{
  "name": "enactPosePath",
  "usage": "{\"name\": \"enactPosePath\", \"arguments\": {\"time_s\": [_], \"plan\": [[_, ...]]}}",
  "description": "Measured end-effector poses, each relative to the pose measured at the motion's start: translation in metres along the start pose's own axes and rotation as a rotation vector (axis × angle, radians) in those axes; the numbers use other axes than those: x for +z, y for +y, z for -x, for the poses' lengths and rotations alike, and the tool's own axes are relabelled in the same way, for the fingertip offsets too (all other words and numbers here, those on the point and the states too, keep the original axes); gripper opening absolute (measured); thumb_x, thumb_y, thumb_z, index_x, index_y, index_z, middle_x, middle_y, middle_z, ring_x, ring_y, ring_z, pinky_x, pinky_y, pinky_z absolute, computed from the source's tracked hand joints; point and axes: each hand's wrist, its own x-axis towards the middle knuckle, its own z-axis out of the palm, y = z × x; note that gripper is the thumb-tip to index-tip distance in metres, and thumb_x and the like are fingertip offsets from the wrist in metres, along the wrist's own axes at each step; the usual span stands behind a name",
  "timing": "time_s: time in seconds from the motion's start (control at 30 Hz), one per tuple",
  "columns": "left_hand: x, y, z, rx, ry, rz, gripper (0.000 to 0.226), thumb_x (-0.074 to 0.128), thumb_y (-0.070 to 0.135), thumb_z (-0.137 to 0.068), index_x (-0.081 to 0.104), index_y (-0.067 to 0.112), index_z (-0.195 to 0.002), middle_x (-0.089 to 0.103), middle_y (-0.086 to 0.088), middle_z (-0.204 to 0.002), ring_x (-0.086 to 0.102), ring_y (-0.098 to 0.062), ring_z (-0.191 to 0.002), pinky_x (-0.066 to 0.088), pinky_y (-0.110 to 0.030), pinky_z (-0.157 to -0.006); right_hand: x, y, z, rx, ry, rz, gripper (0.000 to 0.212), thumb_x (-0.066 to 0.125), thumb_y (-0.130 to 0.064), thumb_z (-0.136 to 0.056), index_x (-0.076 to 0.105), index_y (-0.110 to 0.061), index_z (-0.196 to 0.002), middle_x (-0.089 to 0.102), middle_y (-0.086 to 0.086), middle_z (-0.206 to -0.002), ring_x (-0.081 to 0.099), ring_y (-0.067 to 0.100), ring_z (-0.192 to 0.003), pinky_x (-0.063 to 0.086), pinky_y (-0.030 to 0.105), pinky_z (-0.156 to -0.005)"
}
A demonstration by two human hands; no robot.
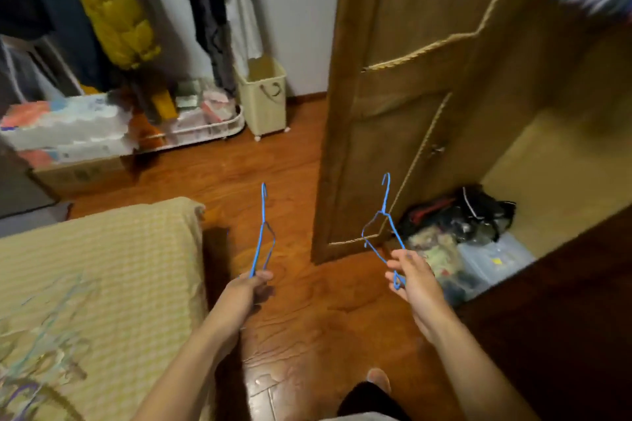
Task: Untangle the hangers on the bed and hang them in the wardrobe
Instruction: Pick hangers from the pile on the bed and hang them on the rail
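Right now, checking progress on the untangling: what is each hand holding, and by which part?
Each holds a separate blue hanger by its bottom end: left hand, left hanger; right hand, right hanger.

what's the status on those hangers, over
Left hand grips one blue hanger, right hand grips the other blue hanger. Both untangled, hooks up. Wardrobe door open ahead, nothing blocking.

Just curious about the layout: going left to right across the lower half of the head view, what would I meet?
Bed → left hand holding a blue hanger → right hand holding another blue hanger → open wardrobe.
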Motion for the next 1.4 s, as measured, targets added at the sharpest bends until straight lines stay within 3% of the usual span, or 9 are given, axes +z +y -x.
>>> {"name": "enactPosePath", "arguments": {"time_s": [0.13,0.33,0.43,0.53,0.7,0.97,1.2,1.3,1.4], "plan": [[0.102,0.053,-0.029,0.036,-0.170,-0.083,0.019,0.048,0.010,-0.093,0.067,0.012,-0.096,0.064,-0.009,-0.078,0.060,-0.021,-0.072,0.044,-0.029,-0.067,-0.079,-0.027,-0.022,-0.025,0.183,-0.148,0.021,0.039,-0.018,-0.106,0.059,-0.017,-0.098,0.058,0.005,-0.088,0.055,0.015,-0.073,0.040,0.025,-0.062],[0.267,0.149,-0.059,0.069,-0.542,-0.008,0.028,0.043,-0.003,-0.083,0.065,-0.001,-0.100,0.063,-0.014,-0.081,0.064,-0.020,-0.069,0.054,-0.020,-0.058,-0.193,-0.110,-0.058,-0.208,0.384,-0.241,0.025,0.039,-0.007,-0.102,0.058,-0.019,-0.090,0.053,0.003,-0.075,0.050,0.013,-0.061,0.036,0.022,-0.055],[0.330,0.202,-0.072,0.154,-0.656,-0.043,0.022,0.053,0.005,-0.085,0.072,0.007,-0.095,0.062,-0.016,-0.087,0.068,-0.020,-0.069,0.053,-0.032,-0.067,-0.233,-0.162,-0.072,-0.295,0.389,-0.255,0.022,0.041,-0.009,-0.103,0.059,-0.019,-0.094,0.054,0.005,-0.082,0.049,0.016,-0.069,0.036,0.024,-0.060],[0.382,0.242,-0.067,0.295,-0.695,-0.084,0.026,0.041,0.012,-0.100,0.067,0.009,-0.106,0.062,-0.010,-0.081,0.059,-0.024,-0.077,0.047,-0.034,-0.073,-0.259,-0.194,-0.088,-0.376,0.424,-0.233,0.019,0.043,-0.020,-0.105,0.062,-0.025,-0.102,0.057,0.003,-0.092,0.053,0.017,-0.081,0.041,0.027,-0.070],[0.440,0.277,-0.076,0.476,-0.755,-0.201,0.028,0.039,0.014,-0.103,0.067,0.016,-0.104,0.060,-0.007,-0.073,0.053,-0.018,-0.065,0.043,-0.026,-0.055,-0.268,-0.216,-0.121,-0.465,0.576,-0.211,0.027,0.040,-0.016,-0.105,0.063,-0.030,-0.104,0.058,-0.001,-0.091,0.055,0.014,-0.085,0.043,0.031,-0.079],[0.489,0.350,-0.110,0.652,-1.009,-0.202,0.039,0.044,0.032,-0.083,0.067,0.012,-0.107,0.060,-0.010,-0.074,0.051,-0.021,-0.067,0.044,-0.030,-0.060,-0.280,-0.271,-0.179,-0.635,0.834,-0.291,0.032,0.040,-0.001,-0.099,0.064,-0.023,-0.100,0.054,0.002,-0.079,0.053,0.016,-0.076,0.041,0.028,-0.071],[0.555,0.406,-0.108,0.666,-1.200,-0.249,0.023,0.046,0.023,-0.096,0.063,0.011,-0.104,0.059,-0.004,-0.067,0.053,-0.014,-0.068,0.041,-0.029,-0.055,-0.303,-0.332,-0.188,-0.706,1.042,-0.300,0.028,0.037,-0.005,-0.103,0.062,-0.017,-0.102,0.054,0.004,-0.077,0.052,0.016,-0.072,0.041,0.028,-0.067],[0.576,0.427,-0.103,0.658,-1.222,-0.257,0.038,0.043,0.036,-0.074,0.064,0.015,-0.099,0.061,-0.005,-0.067,0.054,-0.016,-0.066,0.043,-0.027,-0.053,-0.314,-0.351,-0.199,-0.706,1.079,-0.319,0.026,0.038,-0.008,-0.103,0.060,-0.019,-0.095,0.051,0.004,-0.076,0.047,0.017,-0.068,0.037,0.029,-0.062],[0.605,0.447,-0.101,0.711,-1.192,-0.245,0.036,0.042,0.040,-0.075,0.064,0.022,-0.097,0.062,-0.001,-0.068,0.055,-0.017,-0.068,0.045,-0.032,-0.058,-0.328,-0.368,-0.214,-0.686,1.096,-0.354,0.028,0.038,-0.008,-0.104,0.059,-0.020,-0.090,0.048,0.003,-0.070,0.044,0.017,-0.062,0.032,0.027,-0.055]]}}
